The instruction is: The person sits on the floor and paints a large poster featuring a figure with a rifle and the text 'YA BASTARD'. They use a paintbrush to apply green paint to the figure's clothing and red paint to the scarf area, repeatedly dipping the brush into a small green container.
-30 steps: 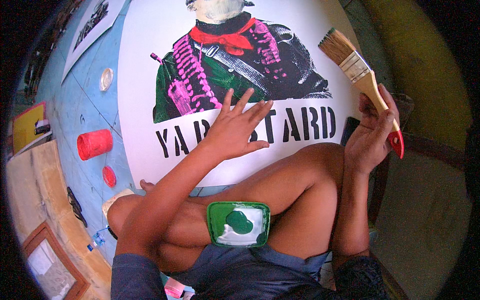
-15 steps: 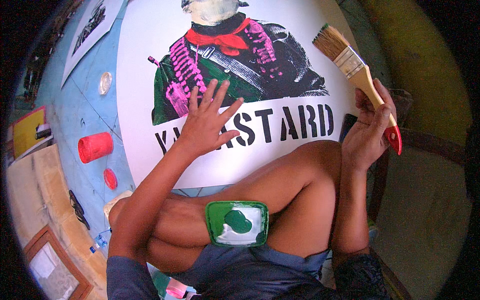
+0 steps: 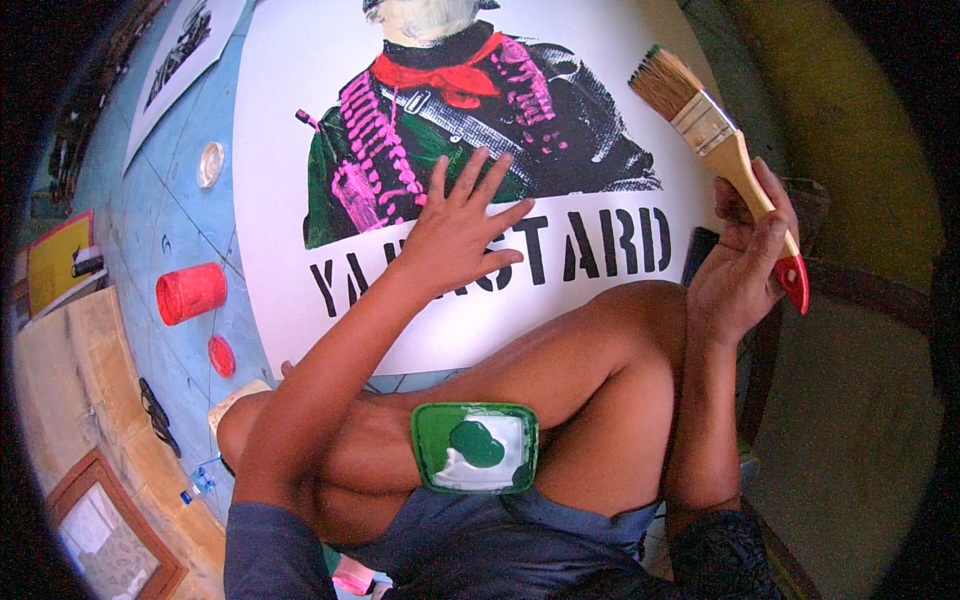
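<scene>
My left hand (image 3: 458,232) is spread over a large white poster (image 3: 280,80), across green paint and stencilled black lettering. The poster shows a figure in black, green and pink with a red neckerchief. My right hand (image 3: 738,270), at the poster's right edge, grips a wide paintbrush (image 3: 708,128) with a wooden, red-tipped handle, bristles raised toward the upper left and tinged green at the ends. A green plastic tray (image 3: 424,445) holding green and white paint rests on my bare legs, below both hands.
On the blue tiled floor (image 3: 195,390) at left lie a red paint pot (image 3: 190,292), a red lid (image 3: 221,355), a white lid (image 3: 210,165), a smaller print (image 3: 175,70) and a bottle (image 3: 200,484). A wooden frame (image 3: 75,505) and yellow board (image 3: 55,260) sit further left.
My left hand shifted left on the poster, then came back rightward and slightly up, fingers still spread. My right hand and brush moved only slightly.
</scene>
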### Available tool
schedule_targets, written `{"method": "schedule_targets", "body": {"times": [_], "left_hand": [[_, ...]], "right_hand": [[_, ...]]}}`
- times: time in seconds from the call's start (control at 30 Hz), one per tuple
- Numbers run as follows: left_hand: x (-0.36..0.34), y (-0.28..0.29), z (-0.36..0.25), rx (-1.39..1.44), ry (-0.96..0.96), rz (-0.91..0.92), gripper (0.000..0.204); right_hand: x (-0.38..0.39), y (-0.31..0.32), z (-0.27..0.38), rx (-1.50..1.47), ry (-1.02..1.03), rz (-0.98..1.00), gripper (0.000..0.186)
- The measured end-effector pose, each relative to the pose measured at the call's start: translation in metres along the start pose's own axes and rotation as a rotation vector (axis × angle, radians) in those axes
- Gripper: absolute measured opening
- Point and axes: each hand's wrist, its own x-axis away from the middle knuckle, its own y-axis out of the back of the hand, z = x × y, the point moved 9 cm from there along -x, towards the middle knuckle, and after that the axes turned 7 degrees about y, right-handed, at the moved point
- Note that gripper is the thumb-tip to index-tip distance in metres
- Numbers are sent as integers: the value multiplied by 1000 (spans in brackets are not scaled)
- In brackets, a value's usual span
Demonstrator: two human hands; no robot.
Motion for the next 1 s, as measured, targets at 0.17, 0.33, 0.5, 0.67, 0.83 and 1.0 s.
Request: {"method": "schedule_targets", "body": {"times": [0.17, 0.33, 0.5, 0.67, 0.83, 1.0], "left_hand": [[-2, -1, -1, -17, -2, 19, 61], [12, 8, 15, -88, 6, 65, 65], [33, 43, 37, -126, 73, -6, 63], [69, 99, 58, 13, 212, -128, 40], [159, 133, 89, 193, 515, -110, 15], [292, 188, 107, 150, 964, -288, 11]], "right_hand": [[0, 2, 1, -2, -6, -53, 43], [0, -1, 2, 17, 5, 23, 45], [-1, 0, 2, 23, 30, -27, 42], [-2, 2, 2, 42, -1, -45, 40], [0, 3, 0, 10, -64, -98, 37], [-4, 12, -3, -13, -74, -133, 38]]}}
